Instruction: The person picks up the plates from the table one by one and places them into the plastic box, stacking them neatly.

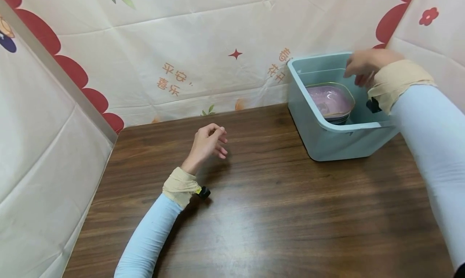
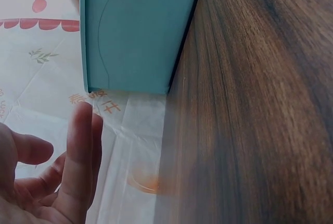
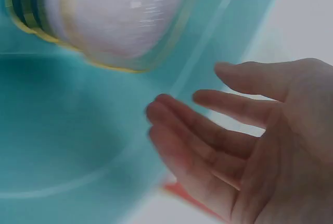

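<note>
Nearest me I see a dark wooden table (image 1: 276, 213), bare across most of its top. My left arm in a pale blue sleeve (image 1: 145, 241) lies over its near-left part, with a tan wrap (image 1: 179, 186) round the wrist and a small black camera (image 1: 204, 192) strapped beside it.

Farther along, my left hand (image 1: 208, 143) hovers over the table left of the middle, its fingers loosely curled and holding nothing. The left wrist view shows those fingers (image 2: 80, 146) relaxed, with the thumb apart from them, and the side of the tub well beyond them.

On the far right of the table stands a light teal plastic tub (image 1: 319, 136), close to the backdrop. Inside it, toward its left side, sits a stack of bowls (image 1: 330, 102), the top one purple inside with a yellowish rim.

My right hand (image 1: 365, 66) hangs over the far right part of the tub, above and to the right of the bowls and not touching them. In the right wrist view its fingers (image 3: 208, 135) are spread and nearly straight, gripping nothing, with the blurred bowls just beyond the fingertips.

Behind everything hangs a cream cloth backdrop (image 1: 189, 56) printed with red scallops and orange characters.
</note>
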`<control>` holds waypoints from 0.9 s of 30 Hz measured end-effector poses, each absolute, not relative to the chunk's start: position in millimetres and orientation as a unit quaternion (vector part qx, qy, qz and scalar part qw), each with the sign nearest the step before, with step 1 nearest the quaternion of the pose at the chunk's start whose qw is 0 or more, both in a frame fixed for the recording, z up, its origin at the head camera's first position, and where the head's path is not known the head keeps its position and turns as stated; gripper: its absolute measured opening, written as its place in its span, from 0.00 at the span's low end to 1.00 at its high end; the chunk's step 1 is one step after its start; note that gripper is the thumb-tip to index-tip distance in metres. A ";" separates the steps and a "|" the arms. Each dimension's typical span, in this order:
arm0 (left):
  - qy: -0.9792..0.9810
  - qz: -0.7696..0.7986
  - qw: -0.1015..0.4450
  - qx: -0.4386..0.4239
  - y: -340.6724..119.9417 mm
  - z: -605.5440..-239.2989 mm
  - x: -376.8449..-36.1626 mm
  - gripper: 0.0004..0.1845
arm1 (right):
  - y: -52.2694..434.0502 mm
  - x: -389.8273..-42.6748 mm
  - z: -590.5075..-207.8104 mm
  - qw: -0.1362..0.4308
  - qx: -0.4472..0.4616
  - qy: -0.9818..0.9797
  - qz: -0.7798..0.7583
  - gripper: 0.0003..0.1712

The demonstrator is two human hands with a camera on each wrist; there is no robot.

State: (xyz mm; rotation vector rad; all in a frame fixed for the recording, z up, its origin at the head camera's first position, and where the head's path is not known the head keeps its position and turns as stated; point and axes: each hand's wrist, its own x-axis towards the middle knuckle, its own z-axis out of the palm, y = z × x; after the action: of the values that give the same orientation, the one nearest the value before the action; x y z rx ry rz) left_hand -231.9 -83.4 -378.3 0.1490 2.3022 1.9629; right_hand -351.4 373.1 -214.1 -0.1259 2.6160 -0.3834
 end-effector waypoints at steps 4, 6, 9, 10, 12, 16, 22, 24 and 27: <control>0.765 0.640 0.056 0.048 -85.6 -378.1 -231.0 0.16 | 338.9 -341.7 -187.9 0.158 -0.109 0.975 -0.114 0.32; 0.769 0.636 0.055 0.047 -86.9 -378.2 -230.5 0.15 | 316.5 -331.8 -178.0 0.099 -0.136 0.980 -0.102 0.30; 0.775 0.629 0.052 0.048 -88.6 -378.0 -230.2 0.15 | 280.6 -314.6 -167.0 0.023 -0.166 0.983 -0.077 0.27; 0.777 0.626 0.050 0.048 -89.0 -377.8 -230.2 0.15 | 269.2 -308.1 -165.1 0.002 -0.173 0.982 -0.075 0.26; 0.782 0.620 0.041 0.048 -89.8 -377.8 -230.7 0.15 | 246.8 -296.3 -162.2 -0.014 -0.185 0.980 -0.073 0.25; 0.794 0.606 0.020 0.048 -89.8 -377.5 -232.8 0.13 | 206.5 -275.1 -168.8 0.006 -0.202 0.974 -0.100 0.24; 0.805 0.592 0.001 0.045 -89.0 -375.5 -233.7 0.15 | 164.8 -249.1 -215.2 0.003 -0.218 0.959 -0.181 0.18; 0.806 0.590 -0.002 0.042 -89.4 -375.1 -233.8 0.15 | 156.1 -248.5 -237.4 -0.021 -0.231 0.952 -0.198 0.15; 0.808 0.587 -0.007 0.041 -90.1 -374.4 -234.6 0.15 | 146.7 -252.3 -268.6 -0.041 -0.237 0.947 -0.212 0.13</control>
State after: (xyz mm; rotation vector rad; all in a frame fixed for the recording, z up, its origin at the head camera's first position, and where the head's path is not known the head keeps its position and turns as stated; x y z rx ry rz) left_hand -234.6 -90.1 -374.4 0.1301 2.5508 1.8523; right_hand -252.3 146.7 -268.6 -0.7660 3.0558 -0.6848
